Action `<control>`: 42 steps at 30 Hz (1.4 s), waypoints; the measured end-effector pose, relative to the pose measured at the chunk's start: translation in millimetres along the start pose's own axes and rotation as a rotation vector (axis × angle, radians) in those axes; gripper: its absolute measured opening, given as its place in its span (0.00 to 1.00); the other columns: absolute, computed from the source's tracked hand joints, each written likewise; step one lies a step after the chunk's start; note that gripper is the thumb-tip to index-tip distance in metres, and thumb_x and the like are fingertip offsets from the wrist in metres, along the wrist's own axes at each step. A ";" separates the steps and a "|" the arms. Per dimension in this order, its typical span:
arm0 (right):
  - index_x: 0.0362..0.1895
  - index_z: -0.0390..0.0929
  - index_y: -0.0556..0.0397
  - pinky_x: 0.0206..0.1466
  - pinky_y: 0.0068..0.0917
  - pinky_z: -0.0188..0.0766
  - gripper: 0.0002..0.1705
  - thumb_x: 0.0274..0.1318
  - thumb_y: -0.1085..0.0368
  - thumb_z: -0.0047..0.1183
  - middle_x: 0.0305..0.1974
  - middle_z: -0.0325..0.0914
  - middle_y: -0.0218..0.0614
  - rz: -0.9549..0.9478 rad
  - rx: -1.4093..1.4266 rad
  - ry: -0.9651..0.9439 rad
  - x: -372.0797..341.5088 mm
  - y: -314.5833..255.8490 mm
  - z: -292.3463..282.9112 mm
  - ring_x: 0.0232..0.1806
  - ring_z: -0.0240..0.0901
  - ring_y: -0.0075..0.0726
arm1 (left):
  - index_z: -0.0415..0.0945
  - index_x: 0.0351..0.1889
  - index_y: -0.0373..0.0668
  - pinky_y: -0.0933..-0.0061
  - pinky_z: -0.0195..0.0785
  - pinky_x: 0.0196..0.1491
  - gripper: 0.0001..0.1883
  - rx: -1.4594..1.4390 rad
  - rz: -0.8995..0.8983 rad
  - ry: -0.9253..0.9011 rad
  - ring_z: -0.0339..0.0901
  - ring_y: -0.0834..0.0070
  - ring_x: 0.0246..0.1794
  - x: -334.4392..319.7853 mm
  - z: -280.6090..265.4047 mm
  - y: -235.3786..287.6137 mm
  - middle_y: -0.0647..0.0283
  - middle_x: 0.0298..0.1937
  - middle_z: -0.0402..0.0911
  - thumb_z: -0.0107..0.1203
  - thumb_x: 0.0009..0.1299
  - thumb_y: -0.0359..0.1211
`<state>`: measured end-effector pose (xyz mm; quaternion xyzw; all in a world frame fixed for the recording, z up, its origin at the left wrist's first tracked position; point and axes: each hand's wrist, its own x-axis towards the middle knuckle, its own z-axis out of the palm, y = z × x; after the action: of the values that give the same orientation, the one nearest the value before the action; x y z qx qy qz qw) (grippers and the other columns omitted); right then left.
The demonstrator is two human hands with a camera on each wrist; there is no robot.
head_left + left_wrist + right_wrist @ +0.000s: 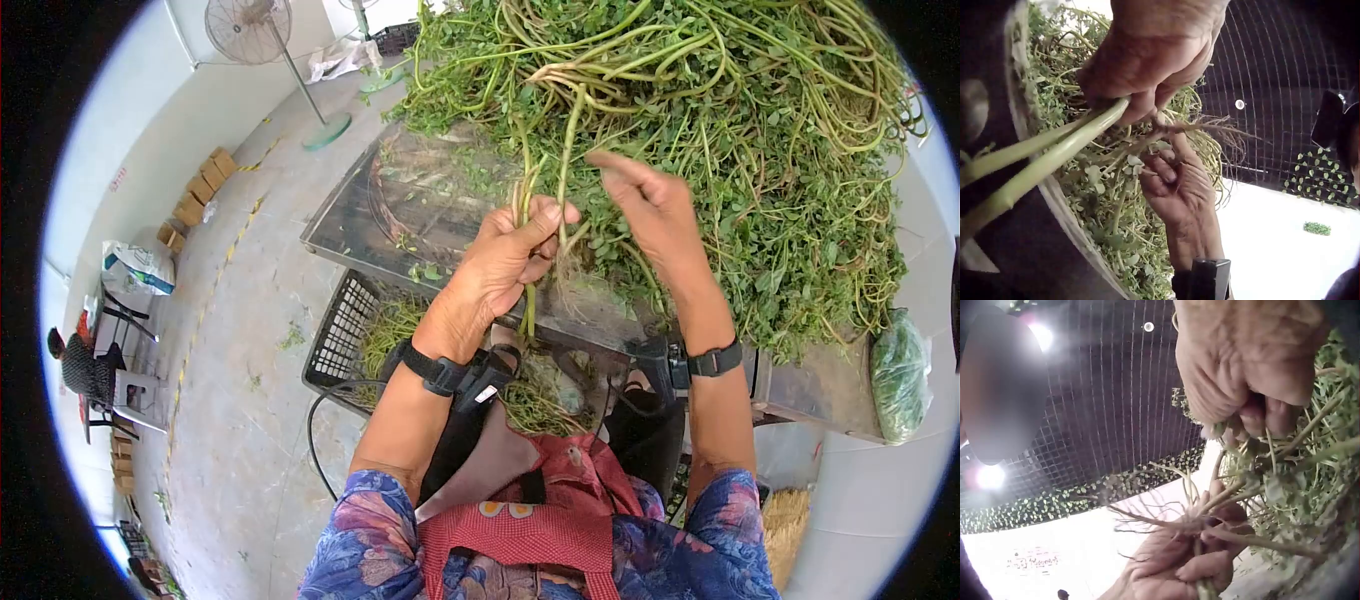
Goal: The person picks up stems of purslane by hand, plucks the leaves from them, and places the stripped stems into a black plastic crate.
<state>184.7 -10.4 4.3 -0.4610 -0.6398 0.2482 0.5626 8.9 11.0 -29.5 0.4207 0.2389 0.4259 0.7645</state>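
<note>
The left hand [510,250] grips several thick green stems [568,150] between thumb and fingers, over the near edge of the metal table. Thin roots spread from the stems' lower end, and the left wrist view shows roots [1225,134] beside the fingers. To the right, the right hand [660,215] is raised over the leafy pile [780,200], its index finger extended and other fingers loosely bent. Close by in the right wrist view, leaves lie near the right hand's [1250,369] fingertips; whether they touch is unclear.
The metal table [330,215] carries the large plant pile. Below its left edge, a black crate [345,325] holds stems. A green-filled plastic bag [900,380] stands at the right corner. A fan [250,20], boxes [205,180] and a seated person [88,360] are on the left.
</note>
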 end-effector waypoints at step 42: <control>0.30 0.74 0.53 0.17 0.11 0.46 0.13 0.60 0.57 0.50 0.17 0.64 0.20 0.356 0.575 0.025 -33.3 -23.3 -41.7 0.14 0.52 0.11 | 0.73 0.31 0.42 0.89 0.48 0.12 0.05 -0.099 0.042 0.021 0.64 0.87 0.19 1.9 0.9 5.0 0.69 0.24 0.73 0.56 0.66 0.32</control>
<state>215.1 -58.2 17.7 -0.3910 -0.4461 0.5071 0.6253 8.3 13.7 -24.8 0.3828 0.2169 0.4574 0.7728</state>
